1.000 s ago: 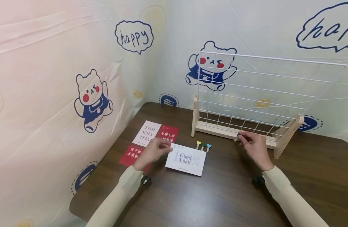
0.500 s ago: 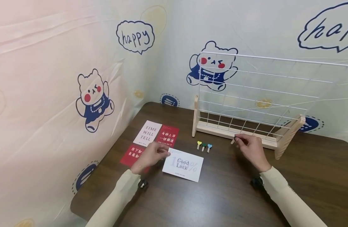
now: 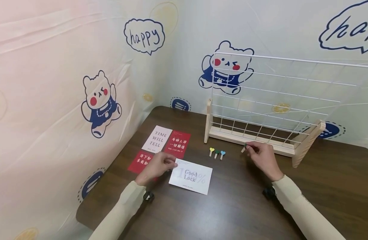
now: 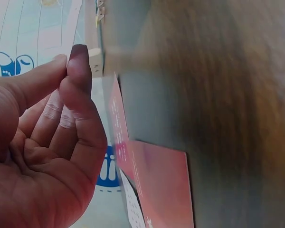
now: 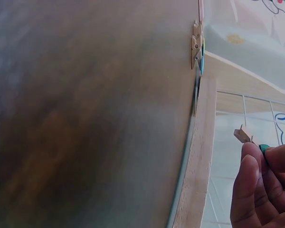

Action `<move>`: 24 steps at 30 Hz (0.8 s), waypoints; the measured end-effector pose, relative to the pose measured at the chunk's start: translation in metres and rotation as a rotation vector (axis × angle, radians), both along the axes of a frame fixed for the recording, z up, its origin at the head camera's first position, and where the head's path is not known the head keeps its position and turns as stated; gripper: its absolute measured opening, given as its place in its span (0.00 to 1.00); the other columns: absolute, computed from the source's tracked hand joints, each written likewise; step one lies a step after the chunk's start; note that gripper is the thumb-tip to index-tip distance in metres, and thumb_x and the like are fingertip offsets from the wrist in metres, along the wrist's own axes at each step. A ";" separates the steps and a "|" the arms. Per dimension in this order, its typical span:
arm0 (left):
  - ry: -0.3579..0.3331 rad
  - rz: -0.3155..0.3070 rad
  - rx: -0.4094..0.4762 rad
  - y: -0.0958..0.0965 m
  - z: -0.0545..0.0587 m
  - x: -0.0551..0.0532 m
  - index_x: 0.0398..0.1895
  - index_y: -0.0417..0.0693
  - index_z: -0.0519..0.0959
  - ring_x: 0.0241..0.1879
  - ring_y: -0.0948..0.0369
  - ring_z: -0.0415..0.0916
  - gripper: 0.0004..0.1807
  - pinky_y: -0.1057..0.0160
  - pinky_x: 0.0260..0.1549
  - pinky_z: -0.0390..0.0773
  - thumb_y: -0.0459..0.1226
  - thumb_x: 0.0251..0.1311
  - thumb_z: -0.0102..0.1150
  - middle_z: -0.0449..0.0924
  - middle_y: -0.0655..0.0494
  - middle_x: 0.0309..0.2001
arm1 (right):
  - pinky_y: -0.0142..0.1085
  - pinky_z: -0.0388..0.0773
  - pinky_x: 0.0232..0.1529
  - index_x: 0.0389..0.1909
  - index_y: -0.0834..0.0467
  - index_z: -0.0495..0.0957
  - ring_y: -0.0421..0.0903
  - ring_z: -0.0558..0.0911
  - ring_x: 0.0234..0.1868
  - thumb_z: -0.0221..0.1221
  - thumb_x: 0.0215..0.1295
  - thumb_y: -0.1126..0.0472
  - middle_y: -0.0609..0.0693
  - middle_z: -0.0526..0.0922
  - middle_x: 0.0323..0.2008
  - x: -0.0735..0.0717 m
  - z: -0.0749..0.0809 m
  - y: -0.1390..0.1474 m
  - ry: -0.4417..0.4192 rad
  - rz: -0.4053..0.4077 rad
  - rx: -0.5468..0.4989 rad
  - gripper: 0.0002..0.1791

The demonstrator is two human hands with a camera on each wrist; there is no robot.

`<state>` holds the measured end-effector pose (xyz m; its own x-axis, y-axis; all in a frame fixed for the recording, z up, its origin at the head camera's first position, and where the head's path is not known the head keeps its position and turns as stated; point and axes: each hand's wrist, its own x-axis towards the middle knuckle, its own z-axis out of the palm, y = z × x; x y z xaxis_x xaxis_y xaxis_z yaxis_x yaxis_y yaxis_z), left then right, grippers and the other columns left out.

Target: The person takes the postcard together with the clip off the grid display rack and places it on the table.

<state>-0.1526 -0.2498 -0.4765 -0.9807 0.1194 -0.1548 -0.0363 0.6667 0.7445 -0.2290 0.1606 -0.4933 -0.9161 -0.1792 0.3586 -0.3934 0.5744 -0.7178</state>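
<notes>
My left hand [image 3: 158, 166] pinches the upper left corner of a white "Good Luck" card [image 3: 196, 186], held face up above the table. In the left wrist view the card [image 4: 74, 23] appears nearly edge-on between thumb and finger. Between thumb and fingertips my right hand [image 3: 264, 159] holds a small wooden clothespin [image 3: 243, 149] in front of the rack. The right wrist view shows its wooden end [image 5: 242, 135] sticking out and a green heart [image 5: 263, 148] by the fingertips. Card and clothespin are apart.
Behind the right hand stands a white wire grid [image 3: 292, 60] on a wooden base [image 3: 226, 134]. Three clothespins lie on the table: yellow-heart [image 3: 212, 150], green-heart [image 3: 217, 152], blue-heart [image 3: 222, 153]. At left lie a white card [image 3: 154, 146] and red cards [image 3: 179, 140], partly behind the left hand.
The left hand has drawn the card toward me and slightly left. Carrying the clothespin, the right hand has shifted left, away from the rack's base.
</notes>
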 end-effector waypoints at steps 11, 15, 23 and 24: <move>-0.019 0.007 -0.023 -0.007 -0.003 0.004 0.50 0.44 0.88 0.34 0.62 0.87 0.16 0.61 0.38 0.87 0.39 0.60 0.75 0.91 0.52 0.40 | 0.28 0.74 0.18 0.40 0.67 0.88 0.33 0.78 0.21 0.62 0.68 0.72 0.57 0.88 0.25 0.000 -0.002 -0.010 -0.022 0.040 -0.012 0.07; -0.019 0.014 -0.043 -0.009 -0.005 0.006 0.49 0.45 0.88 0.32 0.62 0.86 0.17 0.63 0.36 0.86 0.40 0.59 0.76 0.91 0.54 0.39 | 0.29 0.76 0.19 0.39 0.66 0.87 0.37 0.81 0.22 0.62 0.69 0.72 0.57 0.89 0.28 0.000 -0.002 -0.012 -0.051 0.067 -0.025 0.06; -0.027 -0.007 -0.047 -0.016 -0.009 0.006 0.48 0.44 0.89 0.28 0.61 0.83 0.15 0.63 0.30 0.83 0.39 0.60 0.75 0.90 0.54 0.35 | 0.32 0.79 0.21 0.37 0.64 0.86 0.44 0.84 0.23 0.62 0.69 0.71 0.57 0.89 0.28 -0.003 0.000 -0.017 -0.128 0.097 -0.017 0.04; -0.031 -0.010 -0.045 -0.017 -0.010 0.006 0.48 0.45 0.89 0.27 0.61 0.83 0.14 0.63 0.30 0.83 0.39 0.60 0.75 0.90 0.55 0.34 | 0.32 0.79 0.21 0.37 0.64 0.85 0.44 0.84 0.23 0.62 0.69 0.71 0.57 0.89 0.28 -0.003 0.000 -0.017 -0.135 0.097 -0.010 0.04</move>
